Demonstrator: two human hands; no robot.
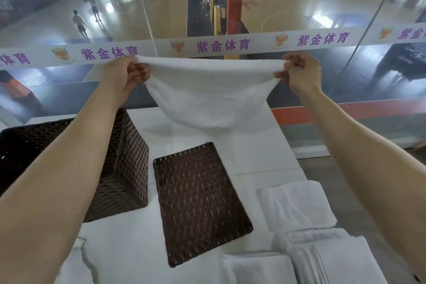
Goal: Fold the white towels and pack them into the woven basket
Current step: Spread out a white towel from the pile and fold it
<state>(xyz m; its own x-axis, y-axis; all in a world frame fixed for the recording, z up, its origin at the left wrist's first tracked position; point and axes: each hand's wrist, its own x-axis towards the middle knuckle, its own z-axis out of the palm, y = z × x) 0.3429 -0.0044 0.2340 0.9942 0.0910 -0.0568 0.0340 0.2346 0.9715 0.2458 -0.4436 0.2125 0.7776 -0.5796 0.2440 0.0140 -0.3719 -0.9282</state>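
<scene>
1. I held the towel (212, 92) up above the worktop (253, 157), sagging between my hands.
2. Left hand (122, 76) and right hand (299, 74) each had fingers clamped on a top corner.
3. The basket (119, 168) stood at left, a panel (200, 203) beside it, folded towels (297, 205) at right.

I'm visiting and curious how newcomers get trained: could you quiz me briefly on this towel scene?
1. True or false: the left hand and right hand both pinch the raised white towel.
2. Relative to the woven basket, the flat woven panel lies: A inside it; B on the table, to its right; C on top.
3. Fill in: the folded towels lie to the panel's ____.
Key: 1 true; 2 B; 3 right.
</scene>
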